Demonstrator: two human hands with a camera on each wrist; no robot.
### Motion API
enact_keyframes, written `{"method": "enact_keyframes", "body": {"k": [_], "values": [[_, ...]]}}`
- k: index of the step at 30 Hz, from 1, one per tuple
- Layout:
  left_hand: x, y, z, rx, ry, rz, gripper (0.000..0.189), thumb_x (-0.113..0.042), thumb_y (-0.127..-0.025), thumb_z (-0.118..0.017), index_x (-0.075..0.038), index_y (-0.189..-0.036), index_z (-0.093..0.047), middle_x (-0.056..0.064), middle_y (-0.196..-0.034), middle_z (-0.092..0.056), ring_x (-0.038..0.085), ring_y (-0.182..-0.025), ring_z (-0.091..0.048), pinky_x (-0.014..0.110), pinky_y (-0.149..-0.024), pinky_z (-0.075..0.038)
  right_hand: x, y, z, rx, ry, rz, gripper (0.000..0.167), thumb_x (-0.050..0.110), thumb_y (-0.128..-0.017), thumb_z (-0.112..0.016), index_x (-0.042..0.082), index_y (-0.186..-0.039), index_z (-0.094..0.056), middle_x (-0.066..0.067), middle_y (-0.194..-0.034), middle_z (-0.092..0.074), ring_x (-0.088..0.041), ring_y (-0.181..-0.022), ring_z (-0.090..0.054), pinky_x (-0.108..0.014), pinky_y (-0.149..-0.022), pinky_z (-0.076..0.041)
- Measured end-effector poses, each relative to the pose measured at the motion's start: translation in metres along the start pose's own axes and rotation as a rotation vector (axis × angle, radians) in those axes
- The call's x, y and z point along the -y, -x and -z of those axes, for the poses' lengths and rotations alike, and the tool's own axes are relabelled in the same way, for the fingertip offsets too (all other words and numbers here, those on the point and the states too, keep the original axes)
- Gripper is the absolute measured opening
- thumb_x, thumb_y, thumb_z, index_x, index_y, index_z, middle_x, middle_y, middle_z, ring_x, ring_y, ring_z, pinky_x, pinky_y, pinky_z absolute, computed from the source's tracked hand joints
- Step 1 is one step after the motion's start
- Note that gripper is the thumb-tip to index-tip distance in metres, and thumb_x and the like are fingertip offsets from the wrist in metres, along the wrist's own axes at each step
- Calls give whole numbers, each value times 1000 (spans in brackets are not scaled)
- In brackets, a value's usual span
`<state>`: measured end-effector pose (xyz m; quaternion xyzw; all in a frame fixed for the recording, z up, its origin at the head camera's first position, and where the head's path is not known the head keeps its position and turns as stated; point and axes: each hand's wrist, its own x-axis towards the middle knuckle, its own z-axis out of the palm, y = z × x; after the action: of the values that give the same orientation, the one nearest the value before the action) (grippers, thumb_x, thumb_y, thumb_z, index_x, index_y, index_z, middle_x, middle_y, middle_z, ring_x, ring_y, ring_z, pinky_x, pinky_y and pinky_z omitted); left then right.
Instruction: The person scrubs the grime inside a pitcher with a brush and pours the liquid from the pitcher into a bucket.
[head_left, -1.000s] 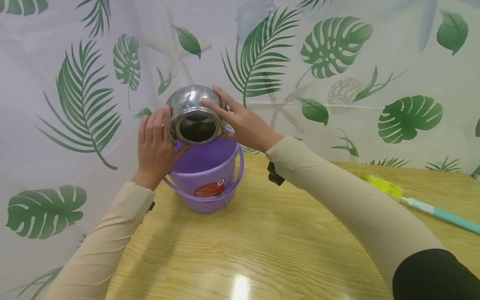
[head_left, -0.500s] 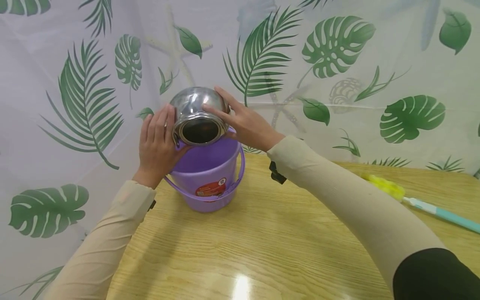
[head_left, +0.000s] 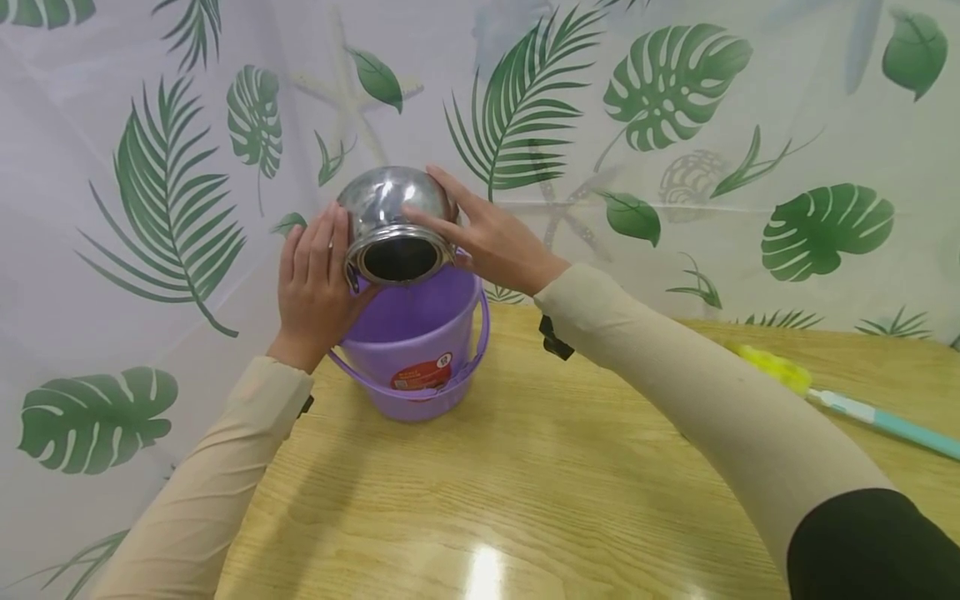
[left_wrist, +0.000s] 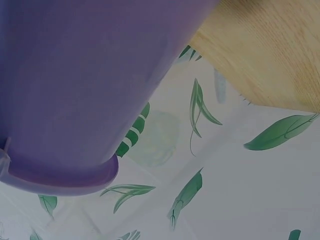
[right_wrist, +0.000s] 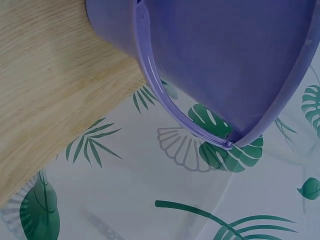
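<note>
In the head view a round, shiny metal pot point(head_left: 393, 200) is held tilted above the purple bucket point(head_left: 405, 362), its dark mouth facing down and towards me. My left hand point(head_left: 311, 279) grips the pot's left side, thumb low near the rim. On the other side my right hand point(head_left: 495, 237) holds it, with fingers spread over the upper curve. The mouth overlaps the bucket's opening in this view. Both wrist views show only the bucket, its wall point(left_wrist: 90, 75) in the left one and its handle point(right_wrist: 160, 95) in the right one; neither shows a hand.
The bucket stands on a wooden table point(head_left: 450, 500) near its back left. At the right lies a brush with a yellow fluffy head point(head_left: 776, 367) and a teal and white handle point(head_left: 907, 427). A white leaf-print sheet point(head_left: 360, 75) hangs behind and to the left.
The pot has tipped a little further forward, so its mouth looks narrower and points more downward. Both hands keep their hold on it. The bucket and brush stay put.
</note>
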<state>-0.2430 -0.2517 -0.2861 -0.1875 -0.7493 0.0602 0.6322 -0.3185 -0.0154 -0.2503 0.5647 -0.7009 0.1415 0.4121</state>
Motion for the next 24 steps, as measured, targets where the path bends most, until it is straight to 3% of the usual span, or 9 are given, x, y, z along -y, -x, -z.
{"method": "enact_keyframes", "body": {"k": [4,8,24], "values": [[0,-1,0,2,11,11,78,-41,-76,-70,3,-135,-42,16,-134,-50,30,-120,-50,42,-109,-33,-1,-1,-1,-17,-1,14,101,5,-75,-73,47,-145,-14,-29,-145,-30,-41,-118,-52,-42,-82,-52],[1,-1,0,4,16,15,79,-41,-76,-71,3,-135,-41,16,-134,-50,30,-120,-49,43,-107,-34,0,-4,1,-19,-7,22,117,2,-75,-72,57,-140,8,-31,-144,-30,-42,-117,-53,-44,-82,-52],[-1,-1,-2,-26,-3,24,73,-43,-82,-65,1,-134,-41,15,-134,-49,29,-120,-50,42,-107,-34,0,-6,6,-12,13,33,120,0,-74,-73,58,-139,10,-31,-143,-32,-42,-106,-55,-46,-82,-50]]}}
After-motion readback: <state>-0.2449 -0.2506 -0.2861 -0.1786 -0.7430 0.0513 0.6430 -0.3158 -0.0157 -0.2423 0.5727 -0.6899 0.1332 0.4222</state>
